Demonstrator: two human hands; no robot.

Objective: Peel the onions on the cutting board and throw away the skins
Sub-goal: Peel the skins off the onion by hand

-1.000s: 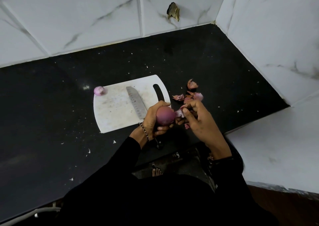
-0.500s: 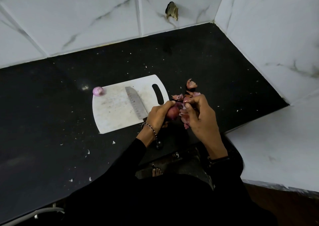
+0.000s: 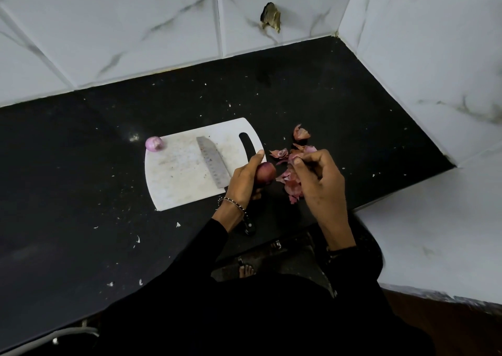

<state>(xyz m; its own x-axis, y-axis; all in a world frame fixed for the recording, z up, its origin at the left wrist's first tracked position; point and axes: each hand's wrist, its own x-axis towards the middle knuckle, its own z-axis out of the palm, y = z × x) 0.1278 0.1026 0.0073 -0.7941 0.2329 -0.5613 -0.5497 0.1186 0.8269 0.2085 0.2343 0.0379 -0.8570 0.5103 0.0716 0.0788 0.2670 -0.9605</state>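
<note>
My left hand (image 3: 244, 179) grips a red onion (image 3: 265, 173) just off the right edge of the white cutting board (image 3: 179, 173). My right hand (image 3: 320, 182) hovers to the right of it over a heap of onion skins (image 3: 292, 183), its fingertips pinched on a small piece of skin. More skins (image 3: 301, 133) lie further back on the black counter. A small peeled onion (image 3: 154, 143) rests at the board's far left corner. A knife (image 3: 213, 165) lies on the board, its black handle passing under my left wrist.
The black counter (image 3: 81, 192) is speckled with white flecks. White marble-patterned tiles rise behind it, and a white tiled wall (image 3: 434, 70) closes the right side. The counter's front edge runs under my arms; a foot shows on the floor below.
Both hands moved away from me toward the skin heap. My right hand has pulled apart from the onion, to the right, with a bit of skin.
</note>
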